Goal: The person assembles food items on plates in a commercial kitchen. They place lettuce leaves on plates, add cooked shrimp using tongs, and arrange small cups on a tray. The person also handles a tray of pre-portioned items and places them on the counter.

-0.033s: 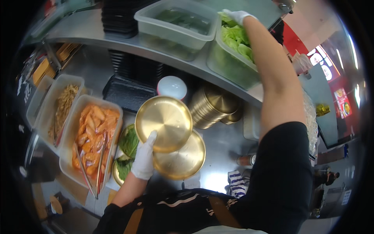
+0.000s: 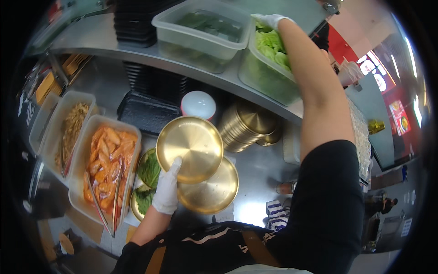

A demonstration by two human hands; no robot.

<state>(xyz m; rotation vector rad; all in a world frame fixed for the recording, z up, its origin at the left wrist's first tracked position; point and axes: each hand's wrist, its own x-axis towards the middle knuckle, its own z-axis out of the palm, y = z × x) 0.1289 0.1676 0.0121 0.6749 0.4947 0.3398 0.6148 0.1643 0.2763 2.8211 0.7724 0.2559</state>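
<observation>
My left hand (image 2: pixel 167 194), in a white glove, grips a round shallow gold plate (image 2: pixel 189 148) by its near rim, the thumb on top. Held tilted, this plate overlaps another gold plate (image 2: pixel 210 189) that lies on the steel counter. My right arm stretches up to a clear plastic tub (image 2: pixel 269 82) on the raised shelf. The white-gloved right hand (image 2: pixel 273 21) is at the tub's far end, by the leaf lettuce (image 2: pixel 271 48); its fingers are mostly hidden. Left of my left hand, two small gold plates carry dark green leaves (image 2: pixel 148 170).
On the left stand a tub of orange marinated meat (image 2: pixel 107 150) with tongs and a tub of brown shreds (image 2: pixel 75 118). Behind are a black tray (image 2: pixel 148 112), a white bowl (image 2: pixel 199 106) and stacked gold dishes (image 2: pixel 248 123). Another tub (image 2: pixel 196 52) shares the shelf. A striped cloth (image 2: pixel 277 215) lies near me.
The whole view has shifted slightly. Both hands keep nearly the same places, the left on the gold plate and the right at the lettuce tub.
</observation>
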